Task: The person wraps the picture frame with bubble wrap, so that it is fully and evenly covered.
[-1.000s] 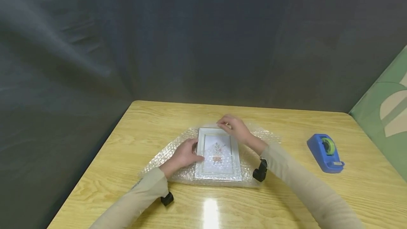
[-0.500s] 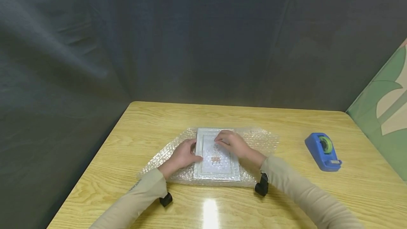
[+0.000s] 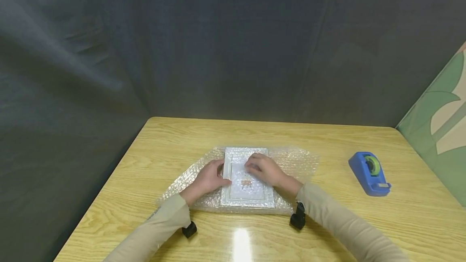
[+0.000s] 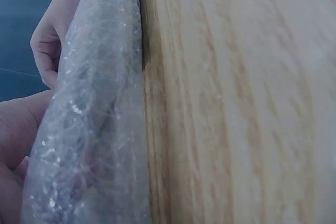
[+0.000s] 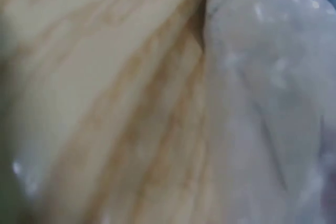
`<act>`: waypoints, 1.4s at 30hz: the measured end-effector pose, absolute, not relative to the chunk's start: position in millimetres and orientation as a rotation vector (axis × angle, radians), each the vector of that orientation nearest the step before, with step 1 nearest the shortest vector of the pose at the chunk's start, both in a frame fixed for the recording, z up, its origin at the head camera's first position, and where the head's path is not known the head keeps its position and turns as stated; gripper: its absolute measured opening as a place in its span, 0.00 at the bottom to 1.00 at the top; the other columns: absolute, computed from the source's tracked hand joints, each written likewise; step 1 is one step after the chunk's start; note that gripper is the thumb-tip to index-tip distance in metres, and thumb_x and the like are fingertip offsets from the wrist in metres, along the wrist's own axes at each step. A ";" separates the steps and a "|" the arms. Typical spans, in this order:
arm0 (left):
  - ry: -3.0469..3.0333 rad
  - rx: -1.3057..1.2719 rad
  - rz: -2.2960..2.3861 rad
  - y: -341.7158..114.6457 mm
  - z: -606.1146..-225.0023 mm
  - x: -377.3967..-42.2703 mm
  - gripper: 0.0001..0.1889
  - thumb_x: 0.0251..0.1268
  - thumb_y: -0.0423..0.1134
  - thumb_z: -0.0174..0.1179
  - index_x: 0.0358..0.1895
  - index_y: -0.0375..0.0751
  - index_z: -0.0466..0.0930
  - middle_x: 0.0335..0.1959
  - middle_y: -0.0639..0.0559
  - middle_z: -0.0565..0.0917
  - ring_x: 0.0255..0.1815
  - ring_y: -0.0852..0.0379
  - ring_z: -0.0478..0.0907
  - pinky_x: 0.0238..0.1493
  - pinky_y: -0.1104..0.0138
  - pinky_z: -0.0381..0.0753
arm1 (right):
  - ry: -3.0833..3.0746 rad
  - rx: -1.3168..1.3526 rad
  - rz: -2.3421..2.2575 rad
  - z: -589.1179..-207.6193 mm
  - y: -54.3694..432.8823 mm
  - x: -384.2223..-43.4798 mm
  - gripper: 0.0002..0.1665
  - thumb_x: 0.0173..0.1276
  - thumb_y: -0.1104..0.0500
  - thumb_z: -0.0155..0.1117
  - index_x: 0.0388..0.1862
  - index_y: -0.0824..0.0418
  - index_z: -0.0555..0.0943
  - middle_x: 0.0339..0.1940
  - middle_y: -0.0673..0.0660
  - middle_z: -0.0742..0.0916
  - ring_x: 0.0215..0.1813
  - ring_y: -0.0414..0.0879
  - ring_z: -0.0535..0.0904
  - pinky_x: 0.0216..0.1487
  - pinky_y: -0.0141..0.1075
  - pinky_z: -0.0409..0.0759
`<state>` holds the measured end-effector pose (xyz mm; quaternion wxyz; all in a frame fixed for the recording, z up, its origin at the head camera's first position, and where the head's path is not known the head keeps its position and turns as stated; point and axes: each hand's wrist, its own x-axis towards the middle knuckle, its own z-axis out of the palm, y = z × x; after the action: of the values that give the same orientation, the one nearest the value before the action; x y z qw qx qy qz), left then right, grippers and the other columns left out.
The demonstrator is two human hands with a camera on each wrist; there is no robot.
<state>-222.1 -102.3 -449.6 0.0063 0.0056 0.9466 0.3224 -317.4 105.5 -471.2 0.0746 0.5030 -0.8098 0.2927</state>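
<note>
A pale picture frame [image 3: 247, 202] with a small printed plant picture lies on a sheet of bubble wrap [image 3: 296, 159]. Clear wrap also covers its face, so the picture looks hazy. My left hand [image 3: 206, 179] grips the frame's left side, thumb over its border. Over the upper middle of the frame, my right hand [image 3: 265, 169] has its fingers curled and pinches the wrap; the fingertips are partly hidden. The left wrist view shows the folded near edge of the wrap [image 4: 100, 108] with both hands behind it. In the right wrist view the wrap [image 5: 273, 98] is blurred.
A blue tape dispenser [image 3: 370, 175] with a green roll stands on the wooden table [image 3: 174, 132] at the right. Dark curtain [image 3: 233, 43] hangs behind and to the left. A green and beige patterned panel [image 3: 445, 124] is at the far right.
My right hand has come from the frame's far edge toward me, down over the picture, drawing wrap across the frame's upper part. The left hand has kept its place at the left side.
</note>
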 end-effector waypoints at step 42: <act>2.967 0.617 0.479 -85.3 -448.5 -225.8 0.43 0.52 0.61 0.58 0.66 0.36 0.60 0.69 0.45 0.59 0.69 0.49 0.54 0.68 0.56 0.53 | -2.503 1.546 0.738 -468.6 122.6 -297.4 0.27 0.57 0.47 0.65 0.51 0.61 0.78 0.53 0.57 0.78 0.53 0.49 0.75 0.55 0.43 0.73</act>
<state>-225.8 -85.3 -448.5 0.0368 0.2009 0.9664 0.1559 -297.4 122.6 -468.6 0.0544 0.5090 -0.8240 0.2428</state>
